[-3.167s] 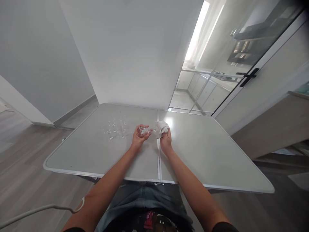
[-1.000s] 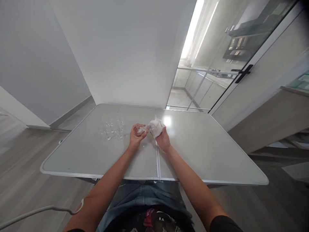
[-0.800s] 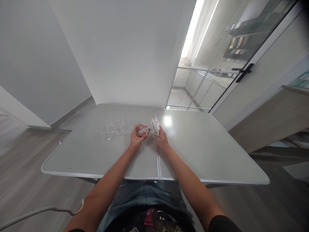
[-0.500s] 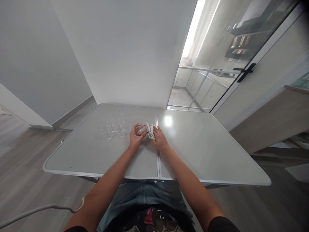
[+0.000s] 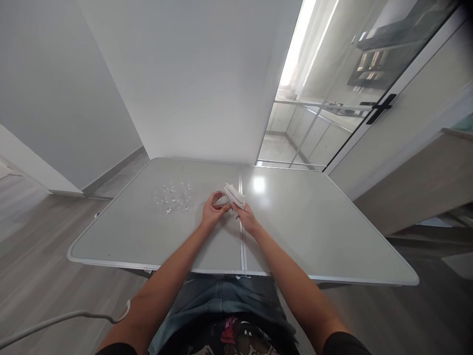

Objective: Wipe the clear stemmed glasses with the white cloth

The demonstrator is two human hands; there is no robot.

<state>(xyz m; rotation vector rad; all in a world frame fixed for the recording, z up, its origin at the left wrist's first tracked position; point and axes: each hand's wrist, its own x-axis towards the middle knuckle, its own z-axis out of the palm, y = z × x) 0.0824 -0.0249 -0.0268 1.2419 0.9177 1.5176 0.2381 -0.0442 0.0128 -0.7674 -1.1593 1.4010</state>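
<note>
A pale table (image 5: 295,231) stands before a plain wall (image 5: 199,88), a glazed door (image 5: 314,113) far right. The left hand (image 5: 211,213) is curled around a glass (image 5: 220,200); the right hand (image 5: 247,217) grips a white cloth (image 5: 233,194) at the glass's right end, mostly hidden. Wiping probably goes best with a steady, gentle left grip and even cloth pressure, without twisting any thin part. The glass lies within the left fingers, just left of the right hand; other glasses (image 5: 173,198) sit farther left.
</note>
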